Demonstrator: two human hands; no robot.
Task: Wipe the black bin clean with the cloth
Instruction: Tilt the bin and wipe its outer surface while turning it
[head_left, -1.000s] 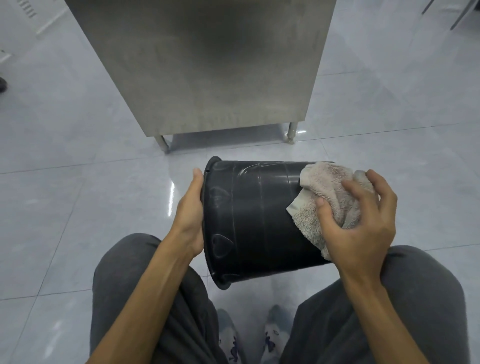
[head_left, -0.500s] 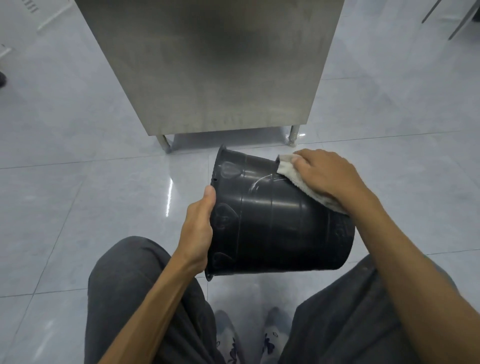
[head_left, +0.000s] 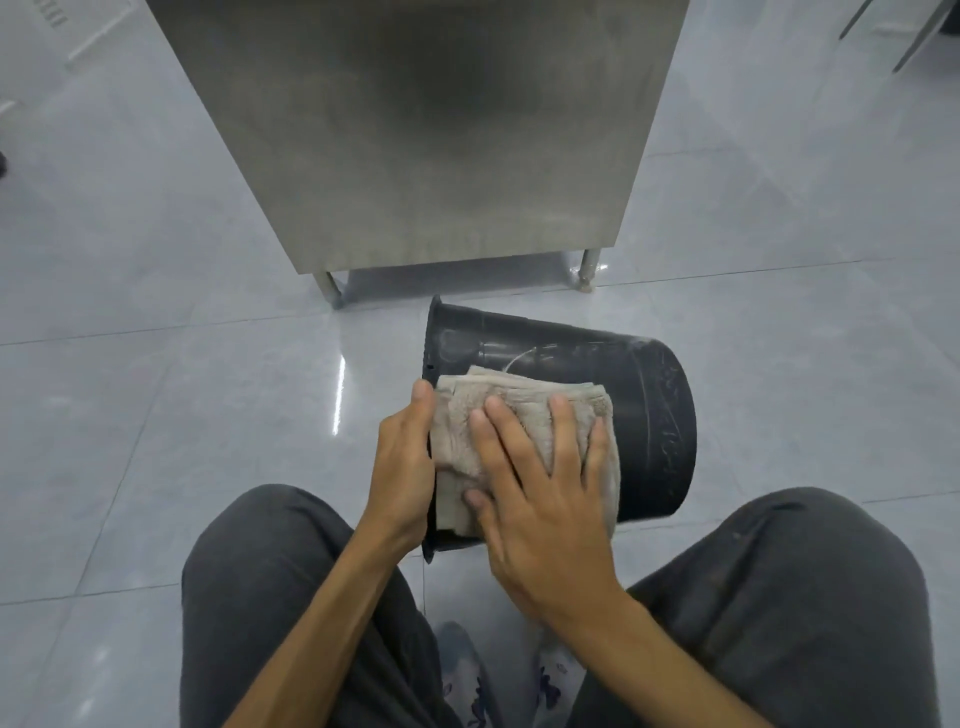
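The black bin (head_left: 644, 405) lies on its side above my knees, rim to the left and base to the right. My left hand (head_left: 402, 473) grips the rim, thumb on the outside. A folded beige cloth (head_left: 519, 410) covers the near side of the bin wall. My right hand (head_left: 540, 499) presses flat on the cloth with fingers spread. The bin's inside is hidden from view.
A stainless steel cabinet (head_left: 415, 130) on short legs stands just beyond the bin. Glossy grey floor tiles (head_left: 156, 415) spread all around. My knees in dark trousers (head_left: 270, 597) frame the bin, with my shoes (head_left: 462, 675) below.
My right hand has slid the cloth from the bin's far upper side down to the near side by the rim. The bin's base has tipped slightly right.
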